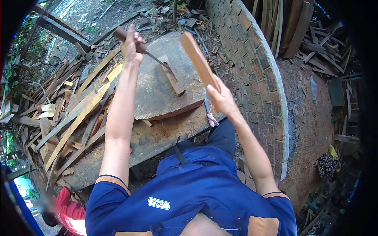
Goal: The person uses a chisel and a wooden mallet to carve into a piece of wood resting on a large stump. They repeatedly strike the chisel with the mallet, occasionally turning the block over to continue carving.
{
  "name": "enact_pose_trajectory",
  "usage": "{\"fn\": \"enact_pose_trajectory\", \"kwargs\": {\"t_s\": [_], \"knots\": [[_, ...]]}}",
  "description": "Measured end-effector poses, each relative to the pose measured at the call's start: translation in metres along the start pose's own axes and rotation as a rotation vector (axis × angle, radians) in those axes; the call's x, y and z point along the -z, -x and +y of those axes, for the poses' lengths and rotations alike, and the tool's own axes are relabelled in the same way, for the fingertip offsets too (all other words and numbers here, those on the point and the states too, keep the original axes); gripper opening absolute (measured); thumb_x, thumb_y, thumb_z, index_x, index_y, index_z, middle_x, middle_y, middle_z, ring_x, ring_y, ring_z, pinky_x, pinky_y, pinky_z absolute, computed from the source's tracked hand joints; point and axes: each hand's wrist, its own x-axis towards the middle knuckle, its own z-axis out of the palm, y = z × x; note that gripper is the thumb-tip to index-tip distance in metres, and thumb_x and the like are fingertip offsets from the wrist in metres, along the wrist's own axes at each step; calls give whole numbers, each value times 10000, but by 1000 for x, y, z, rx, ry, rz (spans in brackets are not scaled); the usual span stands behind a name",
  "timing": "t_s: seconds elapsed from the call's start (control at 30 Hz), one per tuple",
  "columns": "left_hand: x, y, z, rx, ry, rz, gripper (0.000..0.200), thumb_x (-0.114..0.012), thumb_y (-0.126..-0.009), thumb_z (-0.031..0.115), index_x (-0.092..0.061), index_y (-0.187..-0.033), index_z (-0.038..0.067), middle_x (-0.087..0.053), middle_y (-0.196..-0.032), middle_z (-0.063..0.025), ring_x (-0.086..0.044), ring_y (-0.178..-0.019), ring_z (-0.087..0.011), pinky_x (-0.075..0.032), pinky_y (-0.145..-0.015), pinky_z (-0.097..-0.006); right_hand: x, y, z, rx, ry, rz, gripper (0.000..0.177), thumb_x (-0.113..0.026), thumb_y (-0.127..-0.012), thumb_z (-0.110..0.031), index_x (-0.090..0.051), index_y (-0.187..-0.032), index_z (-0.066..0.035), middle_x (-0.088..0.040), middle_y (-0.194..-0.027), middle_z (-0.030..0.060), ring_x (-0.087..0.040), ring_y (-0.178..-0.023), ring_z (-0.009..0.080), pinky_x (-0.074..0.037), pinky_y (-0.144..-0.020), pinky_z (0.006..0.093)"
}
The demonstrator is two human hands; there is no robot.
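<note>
My left hand (132, 48) is wrapped round the dark wooden handle of a chisel (155, 58). Its metal blade slants down to the right, with the tip at a small wooden block (173, 80). That block lies on a broad round wood slab (151, 92) with a worn, cracked top. In my right hand (223, 96) is a flat wooden bar (199, 59), gripped at its lower end and tilted up to the left. The bar stands to the right of the block, its far end apart from the chisel.
Wood strips and offcuts (78, 122) are heaped on the left. A curved brick wall (256, 70) runs close along my right side. Sawdust covers the bench (157, 139) in front of me. A person in a red shirt (71, 212) is at the lower left.
</note>
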Motion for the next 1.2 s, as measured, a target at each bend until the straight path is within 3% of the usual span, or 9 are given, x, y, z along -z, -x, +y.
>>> {"fn": "enact_pose_trajectory", "kwargs": {"t_s": [0.17,0.2,0.37,0.43,0.47,0.57,0.73,1.03,1.2], "knots": [[45,9,7,19,258,232,351,-611,-927,459,-501,-929,125,-524,-787,-44,-542,-717,-172,-462,-706,-356,-31,5,41,-6,-16,-63,613,-529,-944,-417,-396,-1456,-106,-576,-1306,220,-551,-1225,344,-405,-1024,398],[47,14,14,21,285,148,321,-503,-977,406,-489,-1040,91,-521,-887,-97,-550,-819,-223,-486,-790,-437,-33,7,44,-11,-19,-64,613,-529,-944,-417,-396,-1456,-106,-576,-1306,220,-551,-1225,344,-405,-1024,398],[27,44,20,-73,-3,137,261,-519,-999,274,-450,-1154,77,-531,-903,-68,-574,-794,-221,-537,-896,-512,-38,6,64,-13,40,-56,635,-508,-947,-443,-372,-1469,-107,-547,-1343,223,-523,-1254,354,-391,-1042,404],[21,48,25,-242,-485,-148,235,-553,-981,144,-427,-1162,63,-531,-1025,-100,-642,-875,-227,-611,-806,-487,-35,8,56,-27,36,-64,637,-509,-946,-442,-368,-1471,-109,-543,-1348,223,-520,-1258,355,-389,-1044,405],[23,40,17,-410,-531,-137,281,-666,-919,139,-470,-1091,37,-555,-960,-86,-682,-803,-214,-630,-617,-387,-34,9,52,-34,32,-72,640,-511,-946,-442,-364,-1473,-111,-539,-1353,223,-517,-1262,355,-388,-1045,405],[11,39,12,-429,-639,-39,273,-715,-881,167,-512,-984,14,-559,-854,-75,-682,-724,-220,-610,-562,-368,-35,8,56,-37,42,-74,638,-513,-945,-440,-360,-1475,-119,-533,-1361,220,-515,-1264,358,-388,-1046,409],[-14,39,4,-480,-188,281,184,-660,-828,63,-485,-884,59,-499,-743,-44,-524,-552,-151,-496,-434,-298,-31,11,43,-72,65,-93,633,-512,-946,-438,-358,-1477,-130,-531,-1366,215,-514,-1266,361,-392,-1043,414],[-14,43,0,-470,-92,174,170,-617,-816,25,-467,-890,58,-510,-671,-55,-493,-493,-130,-455,-381,-304,-33,9,54,-26,55,-82,634,-526,-943,-442,-373,-1471,-127,-547,-1347,214,-521,-1259,358,-396,-1040,411],[-19,50,-3,-493,-205,51,120,-600,-822,3,-495,-858,47,-512,-709,-60,-553,-617,-142,-485,-441,-282,-30,8,52,-54,44,-105,640,-532,-939,-443,-381,-1467,-114,-550,-1343,212,-532,-1245,345,-402,-1033,409]]}}
